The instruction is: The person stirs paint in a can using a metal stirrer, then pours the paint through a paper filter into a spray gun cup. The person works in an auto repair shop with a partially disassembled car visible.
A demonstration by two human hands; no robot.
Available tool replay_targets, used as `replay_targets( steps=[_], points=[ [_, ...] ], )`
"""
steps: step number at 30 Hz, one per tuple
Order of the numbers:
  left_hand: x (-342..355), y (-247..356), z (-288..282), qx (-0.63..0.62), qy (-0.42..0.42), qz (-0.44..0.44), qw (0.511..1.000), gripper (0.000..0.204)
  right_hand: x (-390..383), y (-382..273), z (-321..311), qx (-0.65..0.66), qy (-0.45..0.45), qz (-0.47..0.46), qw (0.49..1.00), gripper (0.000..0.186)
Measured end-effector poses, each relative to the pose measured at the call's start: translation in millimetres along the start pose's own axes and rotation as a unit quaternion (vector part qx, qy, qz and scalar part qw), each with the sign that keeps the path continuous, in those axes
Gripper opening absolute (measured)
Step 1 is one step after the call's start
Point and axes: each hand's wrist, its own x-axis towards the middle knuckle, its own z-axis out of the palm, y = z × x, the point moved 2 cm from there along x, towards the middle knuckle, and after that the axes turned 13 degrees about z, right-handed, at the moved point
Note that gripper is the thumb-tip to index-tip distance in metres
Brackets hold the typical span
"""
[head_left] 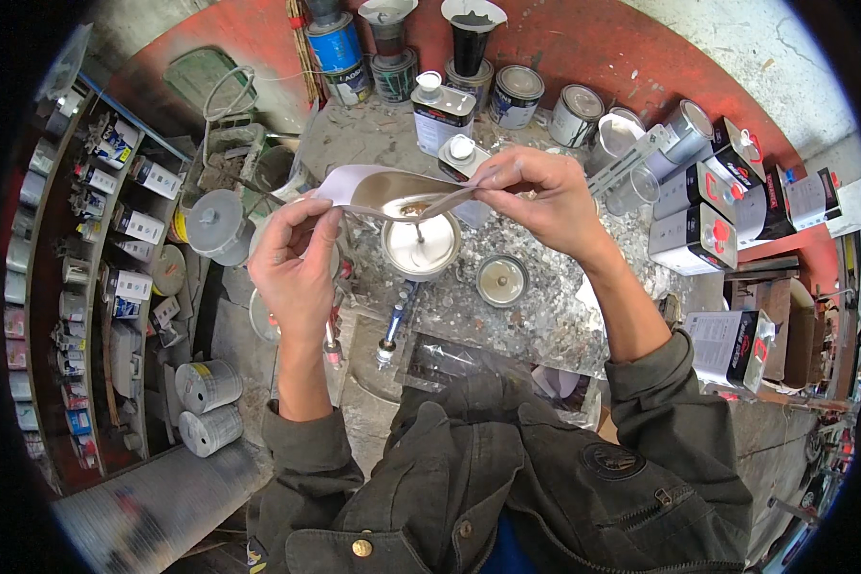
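Note:
A paper paint strainer (385, 188), pale outside with a brownish inner face, is stretched between my two hands. My left hand (295, 251) pinches its left end between thumb and fingers. Its right end is pinched by my right hand (543, 196). Beneath the strainer is a round cup (440, 253) with a white inside, partly covered by it. A thin dark line shows between the strainer and the cup; I cannot tell if it is liquid. Just below the cup is a blue and chrome spray gun (395, 320). An open round tin (501, 281) stands to the right.
Paint cans (517, 96) and a white-capped metal can (443, 117) line the back of the paint-spattered bench (545, 320). Rectangular cans (691, 239) and a clear cup (631, 189) stand at right. A lidded bucket (216, 225) and shelves of cans (129, 225) are at left.

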Motion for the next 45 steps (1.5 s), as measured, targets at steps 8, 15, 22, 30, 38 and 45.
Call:
replay_targets(
  steps=[8,15,22,30,38,45],
  points=[
    [0,3,0,-0.016,0.008,0.013,1.0,0.018,-1,1,1,0.018,0.008,0.01,1.0,0.008],
    [-2,8,0,-0.021,0.004,0.006,1.0,0.022,-2,1,-2,0.021,0.01,-0.008,1.0,0.009],
    [-14,11,0,-0.007,-0.001,0.001,1.0,0.025,-7,0,-3,0.007,0.017,-0.016,1.0,0.008],
    [-26,8,-1,0.006,-0.003,0.001,1.0,0.027,-9,1,-5,-0.041,0.021,-0.061,0.997,0.01],
    [-34,9,0,-0.046,0.038,0.008,0.998,0.042,-9,1,-7,-0.042,0.027,-0.052,0.997,0.01],
    [-75,12,-18,-0.018,-0.004,-0.068,0.998,0.046,-5,-10,-13,-0.025,0.033,-0.055,0.998,0.009]
  ],
)
